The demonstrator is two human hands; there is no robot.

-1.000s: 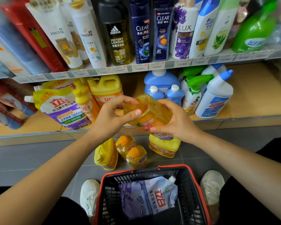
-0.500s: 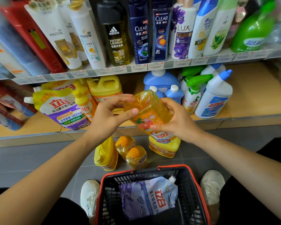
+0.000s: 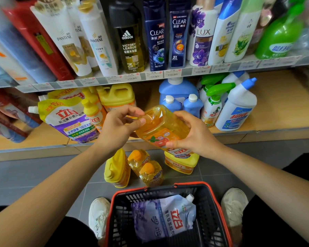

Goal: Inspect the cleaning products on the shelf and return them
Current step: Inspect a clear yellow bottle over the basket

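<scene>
Person's left hand (image 3: 117,130) & right hand (image 3: 194,135) both grip a tilted yellow detergent bottle (image 3: 163,128), fingers curled round it, w/ shelf (image 3: 275,111) behind.

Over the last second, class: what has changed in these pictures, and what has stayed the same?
The bottle was turned in the hands, so more of its fruit label now faces the camera and its lower end dips further. The left hand and right hand kept their hold; nothing was let go. The basket, its pouch, the floor bottles and the shelf goods stayed put.
</scene>
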